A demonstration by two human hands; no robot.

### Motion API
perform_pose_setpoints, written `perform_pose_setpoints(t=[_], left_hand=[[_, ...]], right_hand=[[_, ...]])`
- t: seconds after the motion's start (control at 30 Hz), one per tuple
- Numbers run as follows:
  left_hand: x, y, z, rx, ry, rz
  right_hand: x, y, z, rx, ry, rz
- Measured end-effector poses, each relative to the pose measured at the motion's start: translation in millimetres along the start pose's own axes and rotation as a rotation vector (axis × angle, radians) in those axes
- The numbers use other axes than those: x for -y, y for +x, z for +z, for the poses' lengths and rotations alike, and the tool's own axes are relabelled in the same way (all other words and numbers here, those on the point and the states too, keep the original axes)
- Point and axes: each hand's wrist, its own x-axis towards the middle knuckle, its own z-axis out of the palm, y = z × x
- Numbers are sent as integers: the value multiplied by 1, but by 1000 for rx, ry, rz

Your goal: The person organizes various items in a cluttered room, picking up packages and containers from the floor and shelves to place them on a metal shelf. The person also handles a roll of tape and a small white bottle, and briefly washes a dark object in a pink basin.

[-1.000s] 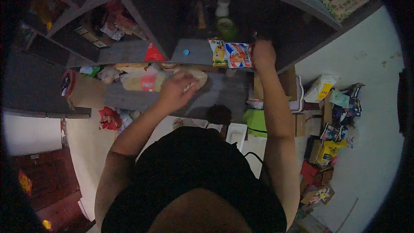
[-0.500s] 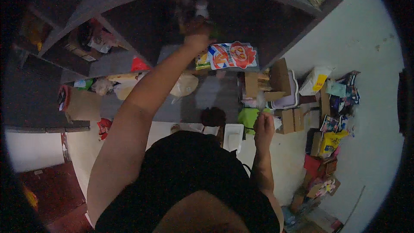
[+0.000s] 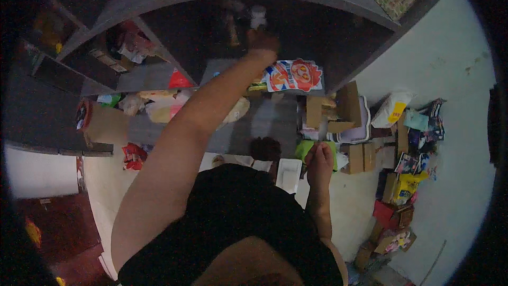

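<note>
My left hand (image 3: pixel 263 42) reaches into a dark shelf compartment (image 3: pixel 338 34), next to a small white bottle-like container (image 3: pixel 257 17). Its fingers are in shadow and blurred, so their grip is hidden. Left of it stands a slim, pale brownish object (image 3: pixel 233 30), too dim to name. Below the hand, at the shelf's front edge, lies a red, white and blue printed packet (image 3: pixel 295 76). My right hand (image 3: pixel 319 161) is held lower, in front of a bright green bag (image 3: pixel 304 149). Its fingers are pressed together; what they hold, if anything, cannot be made out.
An open cardboard box (image 3: pixel 347 106) and a pale lilac bin (image 3: pixel 364 119) stand right of the lower shelf. Bags and boxes, among them a yellow bag (image 3: pixel 406 186), line the right wall. A white tray (image 3: pixel 289 175) sits near my body. Plastic bags (image 3: pixel 159 110) fill the lower left shelf.
My left hand has shifted slightly right beside the white container, uncovering more of the slim object. My right hand has moved a little left and toward me, still closed. The whole view has shifted slightly.
</note>
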Motion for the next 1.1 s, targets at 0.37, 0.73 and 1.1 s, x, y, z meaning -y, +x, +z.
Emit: perform_pose_setpoints(t=[0.37,0.73,1.1], left_hand=[[-57,-172,-89,-89,-386,709],[-28,-206,-55,-2,-733,755],[99,-161,-23,-77,-241,-126]], right_hand=[[-3,8,28,281,369,223],[-25,1,39,262,146,465],[-5,-6,12,223,151,304]])
